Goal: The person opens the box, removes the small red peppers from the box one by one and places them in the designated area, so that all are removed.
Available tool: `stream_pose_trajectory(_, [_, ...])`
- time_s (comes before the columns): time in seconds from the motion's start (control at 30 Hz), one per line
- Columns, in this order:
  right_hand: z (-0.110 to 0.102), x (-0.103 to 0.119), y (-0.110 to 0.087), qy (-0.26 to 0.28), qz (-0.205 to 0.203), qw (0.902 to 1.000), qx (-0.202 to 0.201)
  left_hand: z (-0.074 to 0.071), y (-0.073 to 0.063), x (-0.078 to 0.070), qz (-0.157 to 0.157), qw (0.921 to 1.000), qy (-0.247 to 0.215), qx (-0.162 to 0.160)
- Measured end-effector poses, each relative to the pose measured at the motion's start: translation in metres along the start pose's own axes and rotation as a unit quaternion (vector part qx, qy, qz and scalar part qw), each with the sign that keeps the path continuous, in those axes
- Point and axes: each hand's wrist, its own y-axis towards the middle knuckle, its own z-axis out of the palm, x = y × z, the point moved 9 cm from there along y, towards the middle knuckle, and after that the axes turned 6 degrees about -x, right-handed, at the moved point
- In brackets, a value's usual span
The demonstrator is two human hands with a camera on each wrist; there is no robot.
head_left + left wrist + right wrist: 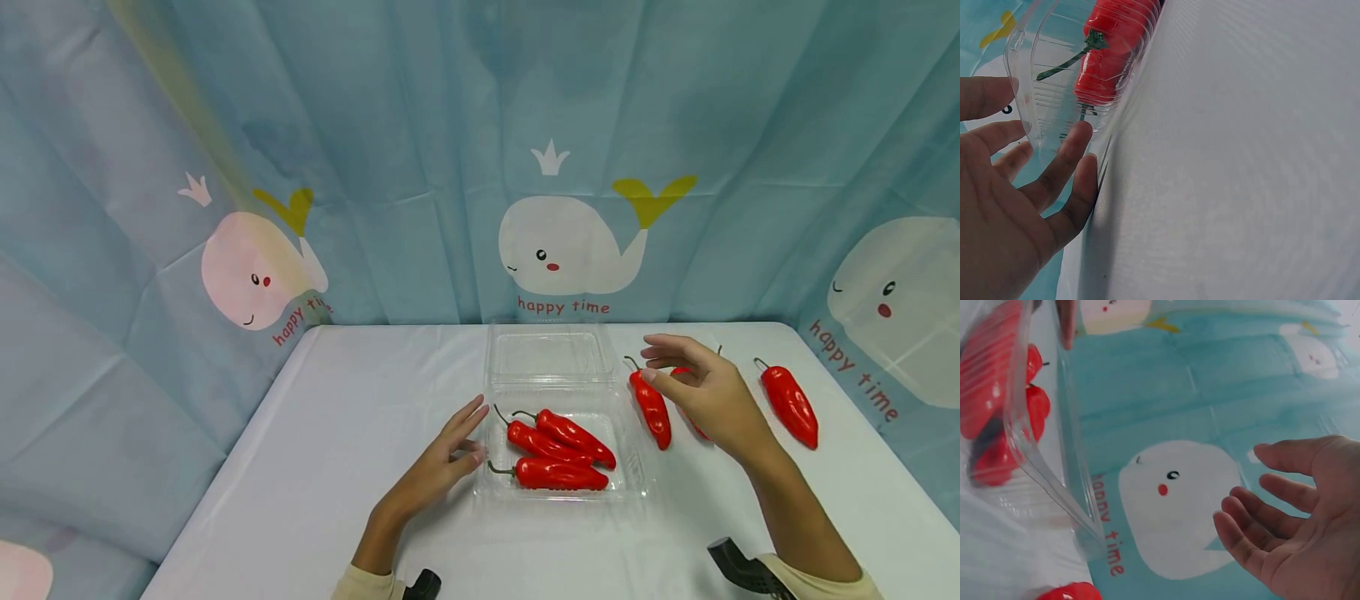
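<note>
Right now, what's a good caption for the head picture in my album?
Left hand at a clear box of three red peppers, empty right hand near more peppers on a white table.

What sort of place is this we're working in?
Probably an indoor, makeshift recording booth: a whale-print curtain hangs behind and beside a white-topped table, and the person wears black wrist devices.
</note>
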Motion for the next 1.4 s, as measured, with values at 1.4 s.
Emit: stream_pose_trajectory(1.4, [0.124, -0.035, -0.029, 0.037, 0.109, 0.9699, 0.214, 0.0, 0.001, -0.003, 0.025, 0.9996, -0.01, 0.005])
